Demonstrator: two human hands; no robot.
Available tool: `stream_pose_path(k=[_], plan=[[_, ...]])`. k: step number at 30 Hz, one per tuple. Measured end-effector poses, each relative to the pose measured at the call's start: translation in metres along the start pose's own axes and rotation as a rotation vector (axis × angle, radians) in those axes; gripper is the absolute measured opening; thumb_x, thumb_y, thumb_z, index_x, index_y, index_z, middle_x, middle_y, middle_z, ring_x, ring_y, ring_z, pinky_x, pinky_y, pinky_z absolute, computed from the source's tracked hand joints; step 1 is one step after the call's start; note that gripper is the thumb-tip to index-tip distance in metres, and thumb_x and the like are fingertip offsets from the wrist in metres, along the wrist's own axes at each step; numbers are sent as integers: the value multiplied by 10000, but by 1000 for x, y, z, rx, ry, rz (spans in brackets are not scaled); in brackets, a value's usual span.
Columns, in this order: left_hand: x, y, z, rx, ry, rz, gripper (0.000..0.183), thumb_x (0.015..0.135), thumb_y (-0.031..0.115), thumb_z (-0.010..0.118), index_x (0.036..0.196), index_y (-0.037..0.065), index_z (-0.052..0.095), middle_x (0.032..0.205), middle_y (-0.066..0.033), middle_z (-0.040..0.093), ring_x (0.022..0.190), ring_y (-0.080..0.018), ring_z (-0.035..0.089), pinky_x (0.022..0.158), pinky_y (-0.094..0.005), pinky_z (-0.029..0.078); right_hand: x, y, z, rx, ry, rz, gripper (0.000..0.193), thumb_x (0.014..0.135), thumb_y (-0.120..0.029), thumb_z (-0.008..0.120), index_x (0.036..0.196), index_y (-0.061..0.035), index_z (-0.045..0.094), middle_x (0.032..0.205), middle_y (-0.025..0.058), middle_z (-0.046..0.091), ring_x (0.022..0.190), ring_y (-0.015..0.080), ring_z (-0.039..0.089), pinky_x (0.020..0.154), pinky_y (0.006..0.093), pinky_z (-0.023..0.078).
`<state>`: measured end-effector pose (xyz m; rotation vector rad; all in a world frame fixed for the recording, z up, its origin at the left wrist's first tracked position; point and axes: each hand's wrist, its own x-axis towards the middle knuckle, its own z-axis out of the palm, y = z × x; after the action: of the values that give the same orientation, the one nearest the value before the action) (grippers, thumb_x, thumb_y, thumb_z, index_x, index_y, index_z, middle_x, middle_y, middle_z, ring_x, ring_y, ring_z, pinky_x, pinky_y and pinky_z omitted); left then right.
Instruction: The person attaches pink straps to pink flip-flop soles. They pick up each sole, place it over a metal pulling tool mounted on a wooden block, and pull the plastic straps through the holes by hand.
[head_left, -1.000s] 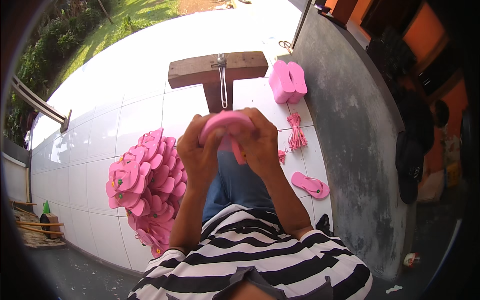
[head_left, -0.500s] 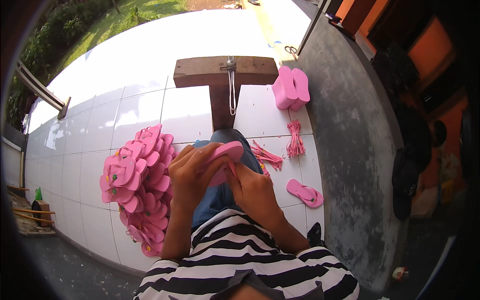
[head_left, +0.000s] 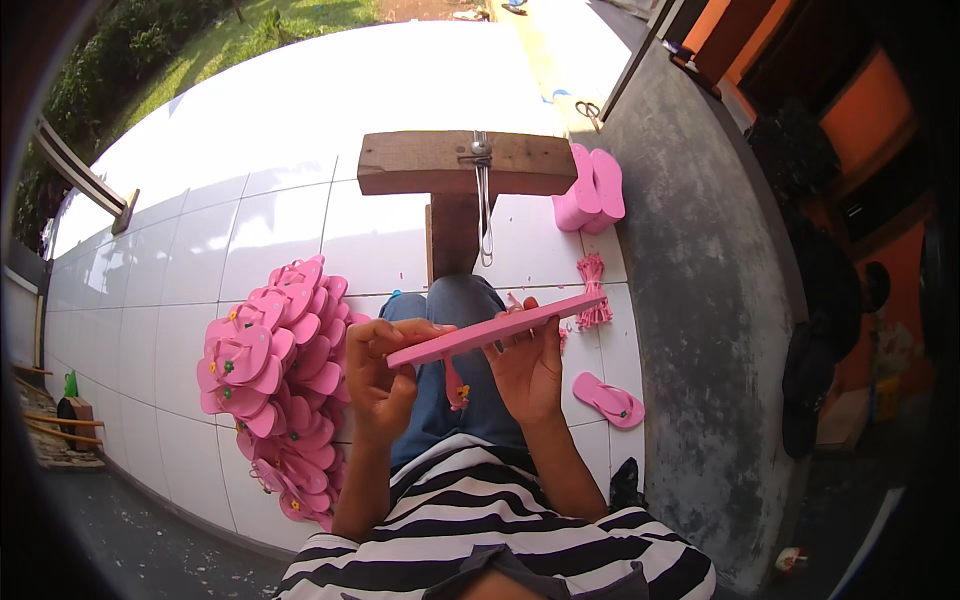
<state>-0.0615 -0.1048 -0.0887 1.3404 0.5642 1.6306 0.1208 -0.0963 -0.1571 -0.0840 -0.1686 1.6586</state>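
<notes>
A pink flip-flop (head_left: 490,332) is held edge-on above my lap, its strap facing toward me with a small yellow flower on it. My left hand (head_left: 383,378) grips one end of the sole between thumb and fingers. Toward the other end, my right hand (head_left: 530,372) holds the sole, with fingers along its edge. Just right of my knees, a finished-looking pink flip-flop (head_left: 608,400) with a green decoration lies on the tiles. A bundle of pink straps (head_left: 592,290) sits beyond it, partly behind the held sole.
A large pile of pink flip-flops (head_left: 262,355) is at my left. In front stands a T-shaped wooden stand (head_left: 410,163) with a metal wire hook (head_left: 484,215). Two stacks of pink soles (head_left: 590,190) stand beside it, scissors (head_left: 588,109) farther off. A grey wall (head_left: 690,300) bounds the right.
The flip-flop has been turned edge-on and stretched out sideways between my hands. My right hand has moved from the strap area to the sole's right part and opened its palm toward me.
</notes>
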Motion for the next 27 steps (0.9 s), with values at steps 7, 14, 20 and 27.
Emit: stream_pose_path(k=[7, 14, 20, 27], plan=[[30, 3, 4, 610, -87, 30, 306, 800, -12, 709, 1081, 20, 591, 1102, -157, 676, 1025, -245, 653, 895, -358, 525, 27, -40, 58, -1433, -426, -619, 347, 826, -38, 740, 1082, -60, 506, 1084, 119, 606, 1033, 279, 608, 940, 419, 491], [57, -9, 14, 553, -139, 308, 381, 717, -25, 788, 1051, 41, 618, 1065, -153, 682, 934, -261, 688, 784, -338, 569, 48, -37, 75, -1735, -610, -812, 438, 766, -66, 775, 1105, -102, 500, 1083, 114, 622, 1058, 296, 591, 960, 428, 398], [77, -14, 20, 544, -133, 360, 341, 735, -12, 788, 1035, 25, 628, 1045, -163, 655, 910, -249, 694, 765, -328, 590, 61, -40, 73, -1692, -545, -795, 452, 801, -93, 755, 1156, -95, 473, 1097, 124, 617, 1068, 303, 584, 956, 437, 408], [85, 3, 43, 344, 45, 16, 228, 846, -1, 734, 1051, -15, 636, 998, -123, 633, 848, -150, 687, 635, -249, 607, 57, -43, 93, -1707, -328, -612, 474, 898, -117, 678, 1292, -26, 429, 1165, 169, 565, 1056, 320, 573, 921, 415, 460]])
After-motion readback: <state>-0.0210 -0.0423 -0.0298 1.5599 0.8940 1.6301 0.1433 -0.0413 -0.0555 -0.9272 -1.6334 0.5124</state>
